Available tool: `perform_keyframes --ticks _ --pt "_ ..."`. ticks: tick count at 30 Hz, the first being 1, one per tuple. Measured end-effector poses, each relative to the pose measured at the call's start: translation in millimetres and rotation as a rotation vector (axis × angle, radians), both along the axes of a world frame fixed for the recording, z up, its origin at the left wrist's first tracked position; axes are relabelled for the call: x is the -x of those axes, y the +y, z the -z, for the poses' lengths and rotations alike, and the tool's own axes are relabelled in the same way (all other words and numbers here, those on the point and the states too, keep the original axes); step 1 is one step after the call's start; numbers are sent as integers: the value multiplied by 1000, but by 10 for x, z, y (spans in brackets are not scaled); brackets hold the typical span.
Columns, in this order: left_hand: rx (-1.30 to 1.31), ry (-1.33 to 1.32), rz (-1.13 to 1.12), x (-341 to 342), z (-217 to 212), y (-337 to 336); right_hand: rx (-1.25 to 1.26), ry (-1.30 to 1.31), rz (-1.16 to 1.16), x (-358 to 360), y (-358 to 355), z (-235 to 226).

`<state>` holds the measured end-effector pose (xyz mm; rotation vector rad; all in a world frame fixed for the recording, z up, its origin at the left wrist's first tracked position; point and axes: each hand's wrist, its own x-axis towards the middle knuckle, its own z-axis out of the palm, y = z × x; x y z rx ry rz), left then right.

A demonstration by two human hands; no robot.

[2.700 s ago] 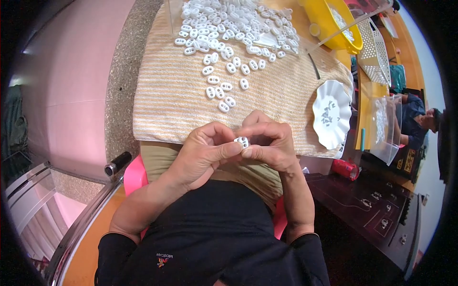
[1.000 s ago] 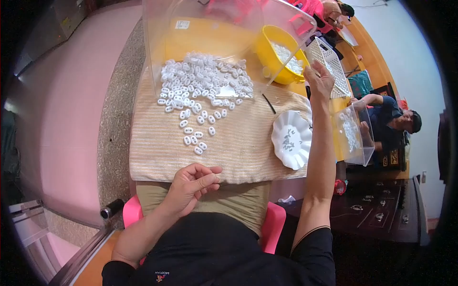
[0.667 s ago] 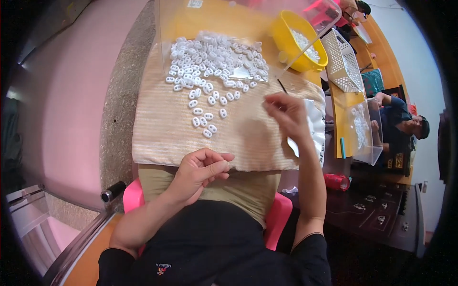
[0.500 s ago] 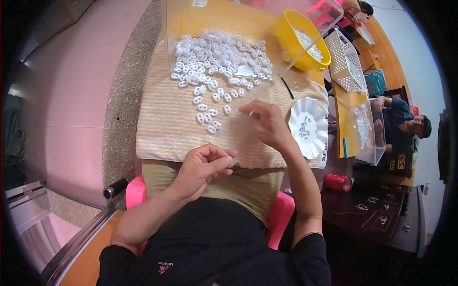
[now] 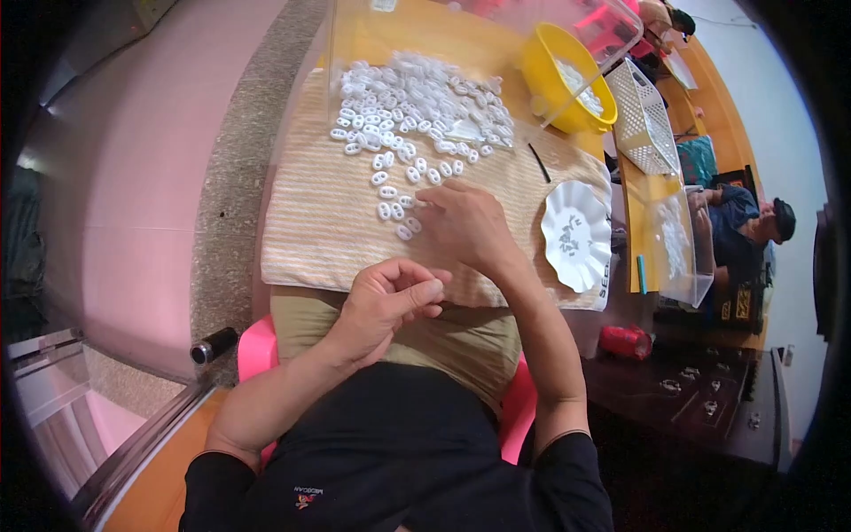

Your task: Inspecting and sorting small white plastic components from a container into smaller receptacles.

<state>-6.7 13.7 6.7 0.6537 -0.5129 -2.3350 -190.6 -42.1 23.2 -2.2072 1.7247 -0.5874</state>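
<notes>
My left hand [image 5: 394,304] is closed above the front edge of the striped cloth [image 5: 319,239], thumb pressed to the forefinger. Whatever lies in that pinch is too small or hidden to make out. Palm down, my right hand [image 5: 470,229] reaches over the cloth with its fingers extended to the left. Its fingertips are at a few loose white oval pieces, each with two holes, such as the white oval piece [image 5: 384,211]. Beyond them lies a large heap of the same white pieces [image 5: 390,97], partly under a clear plastic box [image 5: 332,53].
Right of my right hand, a white scalloped plate [image 5: 560,266] bears small grey bits. A thin black strip [image 5: 539,162] lies above it. Farther off stand a yellow basin [image 5: 542,71] and a white perforated basket [image 5: 651,133]. Another person [image 5: 745,213] sits at the right by a clear bin [image 5: 696,288].
My right hand has moved left and down onto the loose white pieces. My left hand stays pinched, nearly in place. The whole view has shifted slightly.
</notes>
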Motion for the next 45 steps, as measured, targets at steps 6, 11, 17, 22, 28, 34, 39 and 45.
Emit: perform_keyframes --ticks 6,11,17,22,28,34,39,45 --pt "-19 -41 -11 -5 1 15 43 -29 100 67 69 -15" --pt "4 -53 -17 -2 6 23 51 -104 234 199 177 0" --pt "10 -78 -14 29 -33 34 5 -134 269 418 335 -50" --pt "17 -74 -18 38 5 56 17 -165 247 438 329 -43" --pt "17 -61 -36 17 45 46 27 -132 259 446 181 13" --pt "28 -62 -38 11 40 34 135 -86 260 523 -49 198" --pt "29 -62 -34 3 45 23 201 -30 340 662 -199 213" --pt "16 -71 -43 7 50 45 183 47 408 837 -322 193"
